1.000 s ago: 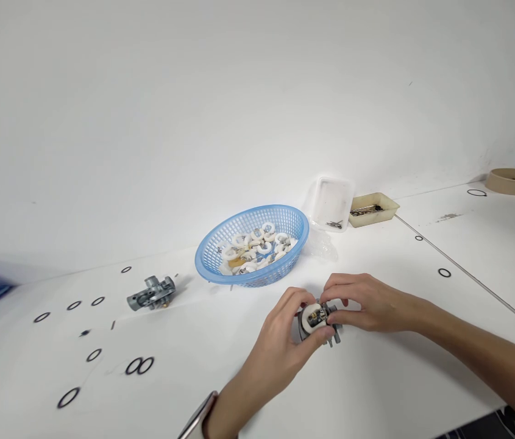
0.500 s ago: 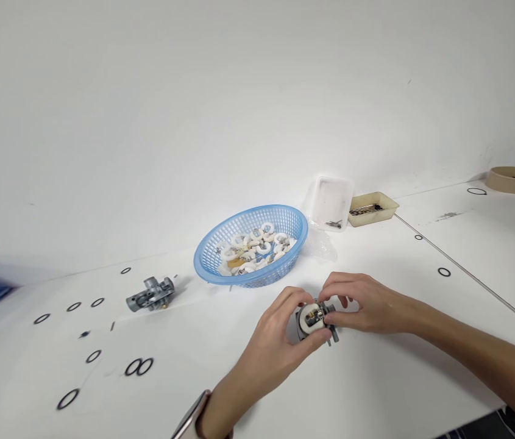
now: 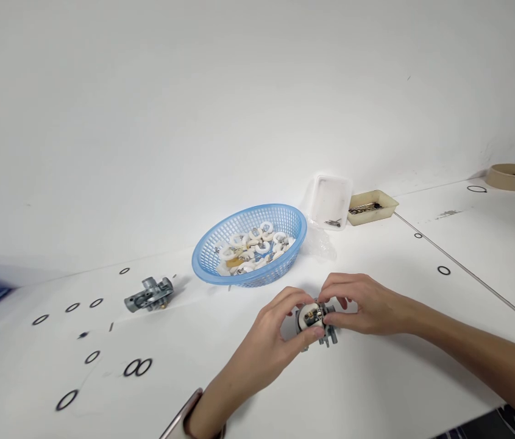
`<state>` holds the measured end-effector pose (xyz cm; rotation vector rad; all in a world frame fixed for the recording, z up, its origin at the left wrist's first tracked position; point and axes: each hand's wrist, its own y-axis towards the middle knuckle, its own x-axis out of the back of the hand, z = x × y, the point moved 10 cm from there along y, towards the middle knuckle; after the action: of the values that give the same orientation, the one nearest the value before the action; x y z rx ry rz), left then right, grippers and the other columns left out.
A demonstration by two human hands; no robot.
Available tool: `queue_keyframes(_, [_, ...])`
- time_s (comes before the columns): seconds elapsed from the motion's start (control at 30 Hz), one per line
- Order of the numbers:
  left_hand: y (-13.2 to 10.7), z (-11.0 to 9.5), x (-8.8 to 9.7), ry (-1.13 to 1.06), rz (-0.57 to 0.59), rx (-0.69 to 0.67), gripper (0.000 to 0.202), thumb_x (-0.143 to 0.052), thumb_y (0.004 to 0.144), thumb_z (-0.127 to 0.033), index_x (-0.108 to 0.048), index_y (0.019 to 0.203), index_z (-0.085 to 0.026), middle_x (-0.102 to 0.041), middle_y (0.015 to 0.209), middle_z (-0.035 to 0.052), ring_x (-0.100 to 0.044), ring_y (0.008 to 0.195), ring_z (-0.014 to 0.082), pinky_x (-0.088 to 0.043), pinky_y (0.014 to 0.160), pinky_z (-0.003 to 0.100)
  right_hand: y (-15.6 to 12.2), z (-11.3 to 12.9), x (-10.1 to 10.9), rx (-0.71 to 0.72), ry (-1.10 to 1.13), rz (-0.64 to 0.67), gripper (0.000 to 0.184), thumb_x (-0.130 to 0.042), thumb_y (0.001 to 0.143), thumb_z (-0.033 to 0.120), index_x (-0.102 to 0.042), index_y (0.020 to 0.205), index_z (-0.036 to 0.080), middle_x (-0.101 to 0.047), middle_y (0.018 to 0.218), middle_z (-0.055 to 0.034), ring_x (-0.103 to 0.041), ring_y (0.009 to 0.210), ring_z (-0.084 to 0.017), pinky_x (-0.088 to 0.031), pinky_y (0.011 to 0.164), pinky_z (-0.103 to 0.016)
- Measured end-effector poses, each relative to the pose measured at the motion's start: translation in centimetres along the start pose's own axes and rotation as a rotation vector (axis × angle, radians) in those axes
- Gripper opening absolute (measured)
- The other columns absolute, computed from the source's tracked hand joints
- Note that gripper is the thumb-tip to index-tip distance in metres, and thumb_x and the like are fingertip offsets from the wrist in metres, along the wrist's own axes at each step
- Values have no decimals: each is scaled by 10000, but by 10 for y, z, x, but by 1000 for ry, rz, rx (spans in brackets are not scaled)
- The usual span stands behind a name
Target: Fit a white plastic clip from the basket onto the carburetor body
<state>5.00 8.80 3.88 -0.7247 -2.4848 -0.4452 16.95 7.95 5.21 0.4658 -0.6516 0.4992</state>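
White table [image 3: 376,390]: work surface, everything below rests on it.
Blue basket [image 3: 211,259]: behind my hands, filled with white ring parts.
Clear tub [image 3: 330,195] and beige tray [image 3: 378,198]: right of the basket, by the wall.
My left hand [image 3: 275,332] and my right hand [image 3: 364,302]: both clasped on the metal assembly.
Metal assembly [image 3: 314,320]: white ring on top, low over the table between my fingertips.
Second metal body [image 3: 150,294]: left, untouched.
Black O-rings [image 3: 137,367]: scattered at left.
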Motion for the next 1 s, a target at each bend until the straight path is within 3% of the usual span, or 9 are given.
queue_keyframes(0.1, [-1, 1, -3, 3, 3, 0, 163, -663, 933, -376, -634, 1044, -259, -625, 1019, 32, -617, 871, 201, -563, 641, 273, 0, 0, 0, 7, 0, 2, 166, -649, 915, 207, -708, 1069, 206, -679, 948, -30, -580, 760, -139, -449, 588, -243])
queue_keyframes(0.43, [0, 12, -6, -24, -18, 72, 181, -694, 902, -377, -604, 990, -246, -624, 899, 11, -614, 789, 191, -546, 606, 281, 0, -2, -3, -22, 14, 61, 165, -629, 948, 221, -727, 1080, 233, -670, 994, -26, -625, 836, -148, -473, 665, -257])
queue_keyframes(0.63, [0, 6, -5, 34, -21, 33, 167, -684, 901, -373, -610, 978, -245, -642, 908, 10, -600, 799, 195, -546, 714, 329, 1, -5, -2, -31, 18, 50, 173, -640, 944, 213, -729, 1090, 238, -658, 956, -12, -613, 829, -144, -463, 694, -262])
queue_keyframes(0.73, [-1, 8, -4, 49, -34, 20, 183, -663, 913, -401, -604, 1000, -251, -648, 939, 14, -611, 826, 207, -541, 758, 356, 0, -9, -2, -56, 37, 63, 197, -687, 927, 299, -716, 1117, 255, -653, 1006, -12, -610, 857, -152, -486, 765, -283])
queue_keyframes(0.9, [-6, 9, 33, 28, -318, -67, 250, -478, 1024, -460, -586, 1075, -240, -654, 1009, 48, -621, 952, 234, -511, 850, 385, 0, -11, -22, -75, 26, 99, 700, -866, 721, 447, -585, 1333, 253, -595, 1303, -79, -574, 1177, -265, -479, 989, -389])
queue_keyframes(1.0, [-12, 8, 62, 32, -537, -104, 311, -399, 1066, -439, -585, 951, -217, -636, 891, 40, -610, 851, 207, -505, 777, 338, 1, -18, -31, -146, 36, 55, 605, -846, 724, 354, -601, 1264, 240, -661, 1188, -66, -616, 1091, -262, -504, 935, -389])
